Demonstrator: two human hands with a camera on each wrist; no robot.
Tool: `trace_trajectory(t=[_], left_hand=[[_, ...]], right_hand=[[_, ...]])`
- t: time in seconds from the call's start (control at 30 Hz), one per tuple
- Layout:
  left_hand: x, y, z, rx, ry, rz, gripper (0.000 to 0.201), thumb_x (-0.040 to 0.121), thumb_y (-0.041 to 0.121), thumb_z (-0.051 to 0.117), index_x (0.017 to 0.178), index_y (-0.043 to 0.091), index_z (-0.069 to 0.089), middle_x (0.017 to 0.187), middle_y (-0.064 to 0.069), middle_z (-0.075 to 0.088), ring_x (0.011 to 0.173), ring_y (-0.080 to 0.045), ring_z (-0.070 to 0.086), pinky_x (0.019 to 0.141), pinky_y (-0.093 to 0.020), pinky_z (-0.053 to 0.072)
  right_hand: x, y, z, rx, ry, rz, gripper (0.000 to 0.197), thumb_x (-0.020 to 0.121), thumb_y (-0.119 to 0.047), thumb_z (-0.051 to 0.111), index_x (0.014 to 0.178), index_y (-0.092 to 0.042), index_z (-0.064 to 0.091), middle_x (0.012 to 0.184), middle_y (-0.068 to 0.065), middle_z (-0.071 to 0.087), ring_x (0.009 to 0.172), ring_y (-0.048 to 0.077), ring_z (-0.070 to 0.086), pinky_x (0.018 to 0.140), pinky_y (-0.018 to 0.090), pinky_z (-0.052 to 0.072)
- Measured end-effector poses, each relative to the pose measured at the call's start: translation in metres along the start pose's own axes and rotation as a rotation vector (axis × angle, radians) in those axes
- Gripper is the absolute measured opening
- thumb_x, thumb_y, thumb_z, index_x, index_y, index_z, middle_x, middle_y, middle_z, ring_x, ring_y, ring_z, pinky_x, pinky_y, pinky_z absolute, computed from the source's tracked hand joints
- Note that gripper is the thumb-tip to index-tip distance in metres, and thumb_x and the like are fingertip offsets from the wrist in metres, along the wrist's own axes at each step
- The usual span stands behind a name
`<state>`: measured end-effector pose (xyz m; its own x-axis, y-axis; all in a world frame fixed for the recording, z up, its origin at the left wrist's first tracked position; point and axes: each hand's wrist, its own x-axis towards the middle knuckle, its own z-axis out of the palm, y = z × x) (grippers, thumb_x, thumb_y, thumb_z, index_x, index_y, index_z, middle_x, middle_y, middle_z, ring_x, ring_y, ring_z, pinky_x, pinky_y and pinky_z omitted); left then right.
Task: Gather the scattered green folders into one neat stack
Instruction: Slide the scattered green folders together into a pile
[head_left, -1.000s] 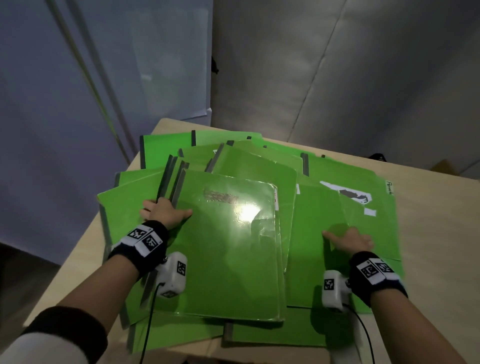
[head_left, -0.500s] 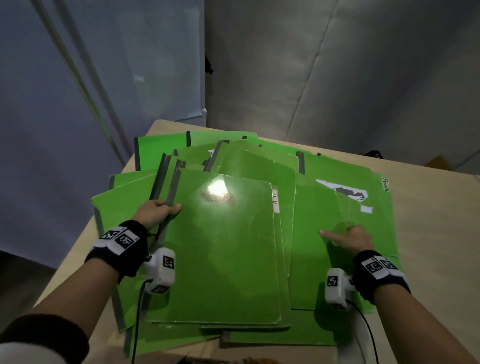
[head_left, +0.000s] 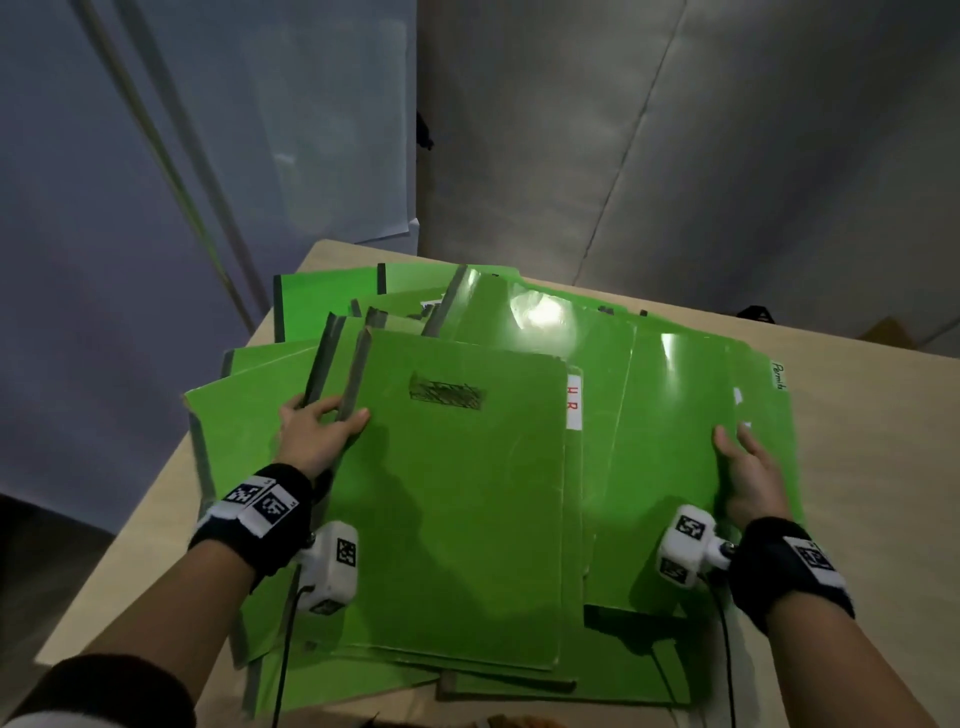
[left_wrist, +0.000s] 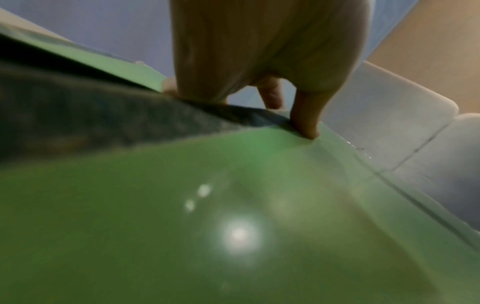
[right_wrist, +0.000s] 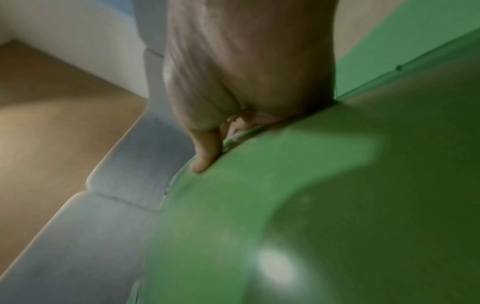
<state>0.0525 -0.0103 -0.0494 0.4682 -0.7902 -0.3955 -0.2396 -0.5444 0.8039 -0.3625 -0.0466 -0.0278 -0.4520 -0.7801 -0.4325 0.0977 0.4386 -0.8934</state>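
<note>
Since a moment ago, both hands have shifted outward to the sides of the green folders, which now sit in a tighter but still fanned pile on the bench. At the left, the left hand grips the grey spine edges of the upper folders, thumb on the top cover and fingers curled over the edge. At the right, the right hand clasps the pile's right edge, thumb on top, fingers tucked beneath.
</note>
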Motion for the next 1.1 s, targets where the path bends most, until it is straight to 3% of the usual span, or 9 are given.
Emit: trace_trajectory(t=[0.17, 0.27, 0.33, 0.43, 0.57, 0.73, 0.83, 0.93, 1.1], left_hand=[[0.011, 0.002, -0.008, -0.310, -0.058, -0.052, 0.057, 0.085, 0.016, 0.066, 0.135, -0.003, 0.045, 0.143, -0.026, 0.044, 0.130, -0.042, 0.046, 0.110, -0.052, 0.036], [0.007, 0.006, -0.007, -0.250, -0.033, -0.026, 0.053, 0.087, 0.017, 0.064, 0.132, -0.007, 0.048, 0.146, -0.025, 0.040, 0.132, -0.042, 0.042, 0.112, -0.051, 0.033], [0.001, 0.010, -0.003, -0.109, 0.040, 0.050, 0.050, 0.091, 0.021, 0.059, 0.130, -0.007, 0.050, 0.151, -0.016, 0.030, 0.137, -0.033, 0.036, 0.115, -0.048, 0.029], [-0.006, 0.017, 0.009, 0.019, 0.012, 0.088, 0.052, 0.093, 0.025, 0.054, 0.136, -0.004, 0.044, 0.145, -0.017, 0.042, 0.132, -0.032, 0.043, 0.111, -0.046, 0.033], [-0.005, 0.028, 0.023, 0.146, -0.202, -0.039, 0.094, 0.062, 0.047, 0.078, 0.136, 0.001, 0.042, 0.138, -0.021, 0.048, 0.124, -0.038, 0.051, 0.104, -0.051, 0.043], [-0.008, 0.032, 0.040, 0.033, -0.222, -0.069, 0.084, 0.077, 0.020, 0.073, 0.147, 0.006, 0.028, 0.150, -0.019, 0.036, 0.136, -0.036, 0.037, 0.112, -0.050, 0.032], [-0.009, 0.039, 0.037, -0.078, -0.356, -0.072, 0.079, 0.081, 0.007, 0.068, 0.148, 0.007, 0.026, 0.147, -0.020, 0.039, 0.123, -0.033, 0.047, 0.105, -0.041, 0.037], [-0.008, 0.040, 0.032, -0.219, -0.454, -0.052, 0.075, 0.083, -0.001, 0.062, 0.148, 0.010, 0.026, 0.146, -0.021, 0.039, 0.106, -0.024, 0.052, 0.103, -0.041, 0.039], [-0.003, 0.025, 0.016, -0.466, -0.422, -0.093, 0.082, 0.079, 0.001, 0.065, 0.149, 0.014, 0.025, 0.143, -0.016, 0.046, 0.119, -0.033, 0.054, 0.102, -0.044, 0.043]], right_hand=[[0.002, 0.002, 0.008, -0.051, -0.063, 0.054, 0.056, 0.093, -0.020, 0.052, 0.145, -0.023, 0.031, 0.156, 0.010, 0.025, 0.143, 0.031, 0.023, 0.116, 0.051, 0.014], [0.005, -0.002, 0.007, -0.044, -0.069, 0.033, 0.057, 0.092, -0.021, 0.053, 0.145, -0.027, 0.032, 0.156, 0.009, 0.026, 0.143, 0.031, 0.024, 0.115, 0.052, 0.014], [0.008, -0.005, 0.004, 0.005, -0.056, 0.000, 0.056, 0.092, -0.022, 0.053, 0.145, -0.029, 0.032, 0.156, 0.008, 0.025, 0.143, 0.030, 0.025, 0.116, 0.054, 0.013], [0.006, -0.004, 0.007, -0.003, -0.067, -0.018, 0.056, 0.093, -0.023, 0.051, 0.146, -0.027, 0.031, 0.157, 0.007, 0.023, 0.143, 0.029, 0.023, 0.115, 0.052, 0.012], [0.007, 0.010, 0.017, -0.081, -0.009, 0.012, 0.057, 0.093, -0.019, 0.053, 0.145, -0.020, 0.032, 0.154, 0.012, 0.029, 0.140, 0.033, 0.030, 0.115, 0.050, 0.022], [0.005, 0.020, 0.009, -0.077, 0.008, 0.055, 0.054, 0.094, -0.013, 0.048, 0.145, -0.017, 0.031, 0.154, 0.013, 0.030, 0.139, 0.031, 0.032, 0.113, 0.046, 0.026], [0.005, 0.015, 0.003, -0.057, -0.021, 0.058, 0.053, 0.095, -0.016, 0.047, 0.146, -0.021, 0.032, 0.155, 0.010, 0.027, 0.142, 0.030, 0.027, 0.114, 0.047, 0.019], [0.004, 0.009, 0.003, -0.041, -0.042, 0.039, 0.052, 0.096, -0.019, 0.045, 0.146, -0.024, 0.031, 0.156, 0.007, 0.026, 0.143, 0.029, 0.023, 0.115, 0.052, 0.012], [0.005, -0.005, -0.005, -0.039, -0.001, 0.036, 0.051, 0.096, -0.017, 0.046, 0.145, -0.026, 0.034, 0.156, 0.007, 0.026, 0.143, 0.029, 0.024, 0.115, 0.051, 0.013]])
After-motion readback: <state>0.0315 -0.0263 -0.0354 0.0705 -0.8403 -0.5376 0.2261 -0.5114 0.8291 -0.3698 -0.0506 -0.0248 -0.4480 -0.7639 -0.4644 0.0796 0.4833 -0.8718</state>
